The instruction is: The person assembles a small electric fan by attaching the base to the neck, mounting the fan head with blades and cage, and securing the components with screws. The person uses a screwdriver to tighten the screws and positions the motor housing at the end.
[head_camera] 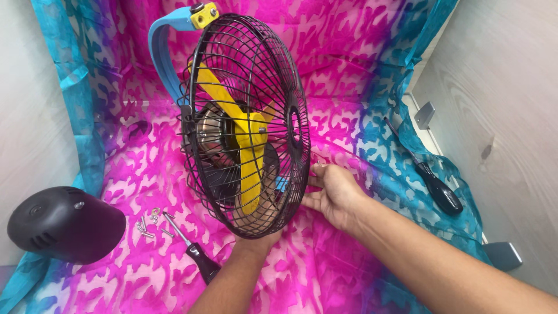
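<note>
Black wire fan cage [247, 125], yellow blades [249, 145], right hand [334, 195] on rim

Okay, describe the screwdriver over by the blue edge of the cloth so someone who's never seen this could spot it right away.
Start at the black wire fan with yellow blades standing on the pink and blue cloth. Go past the right hand at the cage rim to the cloth's blue right border. The screwdriver lies there alone, slanted, black handle nearest the viewer, unlike the other screwdriver lying beside loose screws left of the fan.
</note>
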